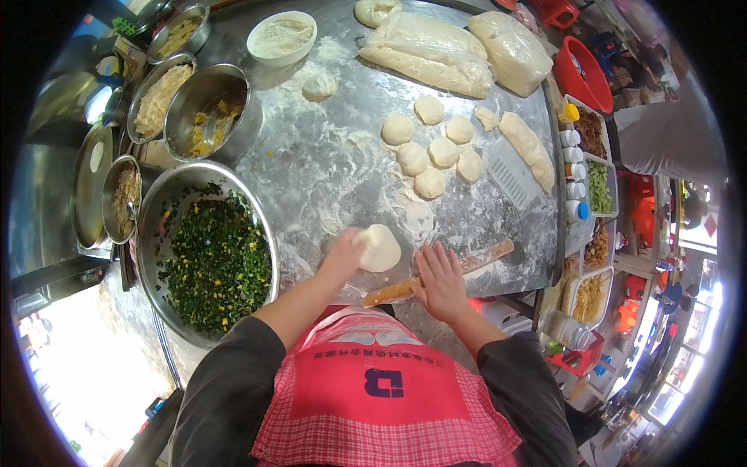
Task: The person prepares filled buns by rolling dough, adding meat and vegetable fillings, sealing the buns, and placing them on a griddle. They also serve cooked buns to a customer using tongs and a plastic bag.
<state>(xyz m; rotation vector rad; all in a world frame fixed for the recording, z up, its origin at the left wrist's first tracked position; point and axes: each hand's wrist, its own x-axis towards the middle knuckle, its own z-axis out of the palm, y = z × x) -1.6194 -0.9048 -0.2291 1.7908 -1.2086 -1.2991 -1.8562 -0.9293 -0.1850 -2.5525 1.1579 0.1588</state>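
Observation:
At the near edge of the floured metal table (303, 181), a flattened dough disc (382, 250) lies under the fingers of my left hand (343, 252). That hand is motion-blurred, and its fingers hold the disc's left edge. My right hand (439, 283) rests flat across a wooden rolling pin (400, 290), fingers stretched out rather than wrapped around it. The pin lies slantwise, just right of the disc and apart from it. Farther up the table sit several round dough balls (412, 159), all dusted with flour.
Left stand a large steel bowl (153, 292) of chopped greens, a smaller steel bowl (248, 125) and a white flour bowl (312, 44). Plastic-wrapped dough (432, 46) lies at the back. Rightward are a slotted scraper (513, 175), a dough roll (527, 149), capped jars (574, 154) and filling trays (600, 187).

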